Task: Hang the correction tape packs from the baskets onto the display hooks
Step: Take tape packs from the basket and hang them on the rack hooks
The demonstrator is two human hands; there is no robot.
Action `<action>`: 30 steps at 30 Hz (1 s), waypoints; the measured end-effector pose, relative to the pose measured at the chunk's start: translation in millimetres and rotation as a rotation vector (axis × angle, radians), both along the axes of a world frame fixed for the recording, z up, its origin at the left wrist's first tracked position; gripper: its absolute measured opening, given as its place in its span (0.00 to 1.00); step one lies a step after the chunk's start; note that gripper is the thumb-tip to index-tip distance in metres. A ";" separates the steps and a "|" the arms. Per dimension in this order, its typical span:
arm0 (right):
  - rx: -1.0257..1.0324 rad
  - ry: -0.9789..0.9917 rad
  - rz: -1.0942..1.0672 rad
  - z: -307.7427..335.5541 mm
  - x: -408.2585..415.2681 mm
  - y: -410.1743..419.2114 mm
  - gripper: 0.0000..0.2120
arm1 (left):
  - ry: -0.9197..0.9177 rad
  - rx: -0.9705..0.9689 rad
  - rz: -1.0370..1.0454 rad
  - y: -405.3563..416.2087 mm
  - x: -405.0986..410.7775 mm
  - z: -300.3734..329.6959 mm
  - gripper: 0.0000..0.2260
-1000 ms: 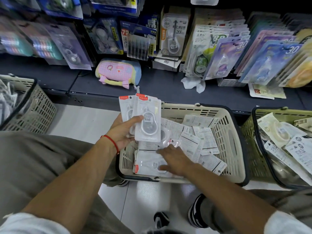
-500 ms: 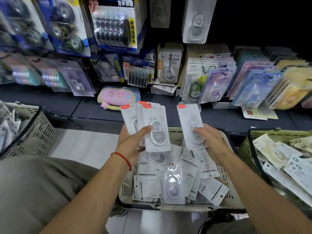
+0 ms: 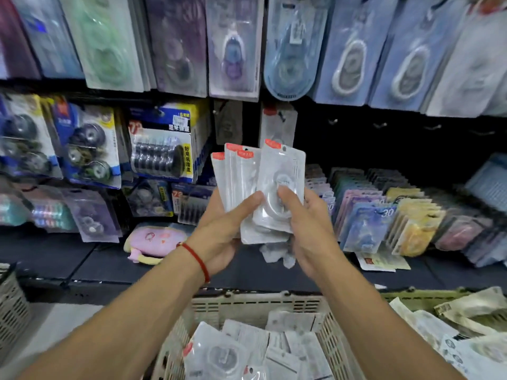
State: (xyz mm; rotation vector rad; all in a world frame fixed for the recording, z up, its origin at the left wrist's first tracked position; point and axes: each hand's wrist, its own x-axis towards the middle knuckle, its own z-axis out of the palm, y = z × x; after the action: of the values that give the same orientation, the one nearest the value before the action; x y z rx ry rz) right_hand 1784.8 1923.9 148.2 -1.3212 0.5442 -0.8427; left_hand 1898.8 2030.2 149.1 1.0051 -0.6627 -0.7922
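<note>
Several clear correction tape packs (image 3: 247, 182) with red top tabs are fanned in my left hand (image 3: 222, 229), thumb across their fronts. My right hand (image 3: 307, 223) pinches the front pack (image 3: 285, 174) of the bunch, thumb on its blister. Both hands are raised before the dark display wall. One matching pack (image 3: 278, 123) hangs on a hook just above them, and bare hooks (image 3: 380, 124) stick out to its right. Below me, a beige basket (image 3: 247, 305) holds more packs (image 3: 227, 355).
Rows of hung stationery packs (image 3: 164, 144) cover the wall left and above. Coloured tape packs (image 3: 384, 215) stand on the dark shelf at right, with a pink pouch (image 3: 153, 239) at left. A green basket (image 3: 428, 300) sits at right and another basket (image 3: 11, 305) at left.
Both hands rose from the basket toward the display. My right hand picked a pack out and has brought it against the bunch in my left hand. The view tilted up.
</note>
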 end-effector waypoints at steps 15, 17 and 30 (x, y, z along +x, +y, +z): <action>-0.297 0.039 -0.129 12.8 23.9 -79.9 0.08 | 0.053 0.036 0.090 -10.8 66.3 -6.8 0.26; -0.304 0.017 -0.132 14.8 33.0 -82.2 0.09 | 0.066 0.012 0.111 -11.9 65.8 -6.3 0.25; -0.214 0.143 -0.280 -18.8 56.3 -90.1 0.20 | 0.037 -0.015 0.156 -11.0 65.1 -9.5 0.26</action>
State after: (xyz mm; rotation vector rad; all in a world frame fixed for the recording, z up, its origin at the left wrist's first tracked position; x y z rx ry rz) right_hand 1841.2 1833.9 129.4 -1.5310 0.7815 -1.0634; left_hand 1963.9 2019.2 139.5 1.0127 -0.5507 -0.6670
